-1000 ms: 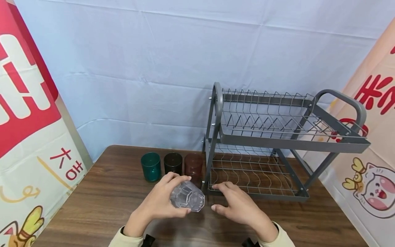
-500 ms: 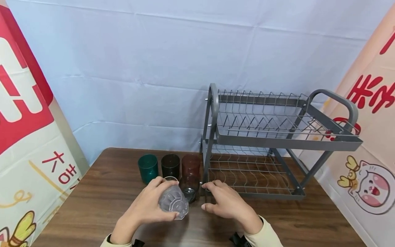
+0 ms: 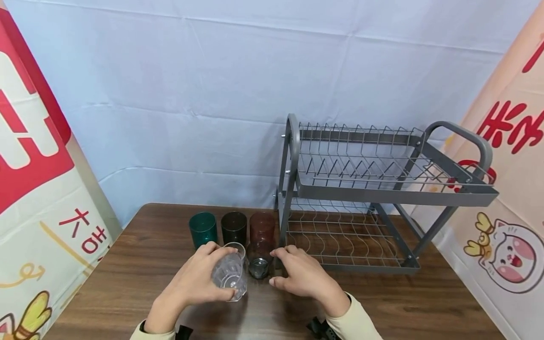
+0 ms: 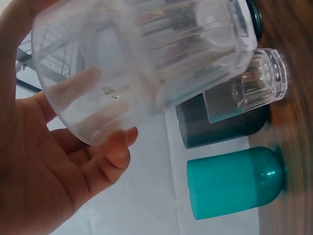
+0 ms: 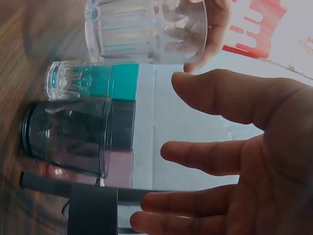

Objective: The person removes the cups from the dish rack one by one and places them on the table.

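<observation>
My left hand [image 3: 191, 283] grips a transparent faceted cup [image 3: 227, 276], thumb on the near side and fingers around the far side. The cup leans, its mouth toward the palm. Just behind it stands a second transparent cup [image 4: 249, 90], mostly hidden in the head view. To its right is a smoky grey cup [image 3: 259, 267]. My right hand [image 3: 303, 274] holds nothing; its thumb and fingers are spread beside the grey cup. Farther back, a teal cup [image 3: 203, 230], a dark cup [image 3: 233, 227] and a red cup [image 3: 262, 226] stand in a row.
A two-tier grey dish rack [image 3: 395, 193] stands right of the cups, its left leg close by the red and grey ones. All rest on a brown wooden table [image 3: 127, 269]. A pale cloth [image 3: 191, 94] hangs behind; printed banners [image 3: 505, 226] flank both sides.
The left hand has drawn the transparent cup leftward and tipped it more upright. The grey cup has come into view from behind it. The right hand has shifted slightly left, still holding nothing.
</observation>
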A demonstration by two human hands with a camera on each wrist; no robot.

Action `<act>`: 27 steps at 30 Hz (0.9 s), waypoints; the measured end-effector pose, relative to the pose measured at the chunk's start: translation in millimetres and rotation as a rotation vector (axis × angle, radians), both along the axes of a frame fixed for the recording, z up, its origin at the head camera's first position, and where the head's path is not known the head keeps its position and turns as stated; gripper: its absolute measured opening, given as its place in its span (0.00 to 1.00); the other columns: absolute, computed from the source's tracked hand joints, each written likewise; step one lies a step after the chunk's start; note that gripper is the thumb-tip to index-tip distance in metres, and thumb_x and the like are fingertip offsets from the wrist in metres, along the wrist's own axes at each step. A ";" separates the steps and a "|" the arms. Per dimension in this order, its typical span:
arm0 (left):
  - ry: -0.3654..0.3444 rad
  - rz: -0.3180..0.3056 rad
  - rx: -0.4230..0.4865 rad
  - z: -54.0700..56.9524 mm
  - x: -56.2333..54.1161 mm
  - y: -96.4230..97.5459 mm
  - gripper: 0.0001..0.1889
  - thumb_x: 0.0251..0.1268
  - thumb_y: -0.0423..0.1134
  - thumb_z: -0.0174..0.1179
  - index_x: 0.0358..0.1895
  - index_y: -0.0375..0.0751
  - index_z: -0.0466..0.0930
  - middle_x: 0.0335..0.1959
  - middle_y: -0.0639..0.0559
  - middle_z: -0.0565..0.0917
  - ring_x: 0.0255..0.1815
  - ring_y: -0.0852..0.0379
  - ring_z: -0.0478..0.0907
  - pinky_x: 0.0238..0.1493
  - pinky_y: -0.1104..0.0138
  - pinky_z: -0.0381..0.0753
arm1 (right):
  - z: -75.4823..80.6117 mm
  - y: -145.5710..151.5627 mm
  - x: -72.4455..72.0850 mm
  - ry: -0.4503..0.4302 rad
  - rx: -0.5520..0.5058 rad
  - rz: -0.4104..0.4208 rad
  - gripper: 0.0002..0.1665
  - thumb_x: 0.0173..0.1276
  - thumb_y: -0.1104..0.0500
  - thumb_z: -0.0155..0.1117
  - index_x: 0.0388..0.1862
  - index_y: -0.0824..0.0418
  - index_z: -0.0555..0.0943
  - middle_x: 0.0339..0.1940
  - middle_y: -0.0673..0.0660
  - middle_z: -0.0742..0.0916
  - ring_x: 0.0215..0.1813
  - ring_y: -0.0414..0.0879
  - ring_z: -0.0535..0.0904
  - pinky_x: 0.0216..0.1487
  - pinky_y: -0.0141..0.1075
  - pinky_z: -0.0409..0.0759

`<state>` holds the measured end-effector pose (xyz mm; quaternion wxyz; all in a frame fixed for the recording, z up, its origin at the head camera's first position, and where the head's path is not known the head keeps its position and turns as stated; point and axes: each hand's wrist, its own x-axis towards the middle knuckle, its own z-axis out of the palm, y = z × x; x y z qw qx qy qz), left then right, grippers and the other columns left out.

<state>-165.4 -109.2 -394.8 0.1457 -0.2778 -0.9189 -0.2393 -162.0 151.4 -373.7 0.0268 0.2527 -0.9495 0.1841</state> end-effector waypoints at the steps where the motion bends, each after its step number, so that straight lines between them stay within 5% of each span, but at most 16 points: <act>1: -0.011 0.003 -0.011 1.1 -0.3 -0.6 0.39 0.27 0.58 0.74 0.54 0.54 0.77 0.35 0.58 0.68 0.34 0.62 0.65 0.30 0.66 0.71 | -0.1 -2.0 -0.5 0.001 0.005 -0.001 0.30 0.53 0.48 0.70 0.54 0.59 0.76 0.47 0.58 0.78 0.47 0.56 0.75 0.41 0.49 0.74; 18: -0.202 0.135 -0.075 10.7 -5.5 -17.3 0.38 0.24 0.46 0.76 0.52 0.50 0.77 0.39 0.51 0.71 0.40 0.50 0.68 0.30 0.61 0.72 | -4.6 -23.5 -8.8 -0.029 0.025 0.022 0.30 0.52 0.47 0.71 0.53 0.56 0.76 0.43 0.56 0.78 0.44 0.51 0.75 0.40 0.44 0.74; 27: -0.203 0.174 -0.099 7.0 -19.1 -28.1 0.39 0.26 0.47 0.75 0.55 0.50 0.76 0.44 0.47 0.70 0.45 0.44 0.69 0.30 0.58 0.73 | -6.3 -38.7 -16.7 -0.061 0.040 0.003 0.30 0.55 0.47 0.69 0.56 0.55 0.75 0.48 0.57 0.77 0.48 0.53 0.74 0.41 0.45 0.74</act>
